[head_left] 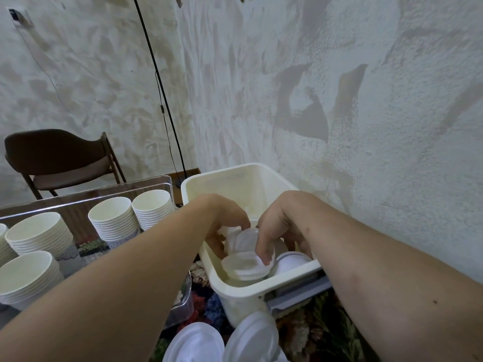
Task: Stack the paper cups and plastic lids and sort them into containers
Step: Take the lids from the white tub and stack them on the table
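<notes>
Cup stacks (115,220) stand in the clear bin (167,184), left of the tub (235,176) holding lids (245,265).

No text (or label) can be read.

Looks like a room in a home, not a lab or shop. Rough hand-plastered wall (313,100) meeting in a corner, wooden folding chair (60,160) with a padded seat against it, thin black lamp pole (162,92) with a cord running down. Floral-patterned cloth (313,325) under the white plastic bin (235,286) and clear container (146,185). Household gear throughout.
</notes>
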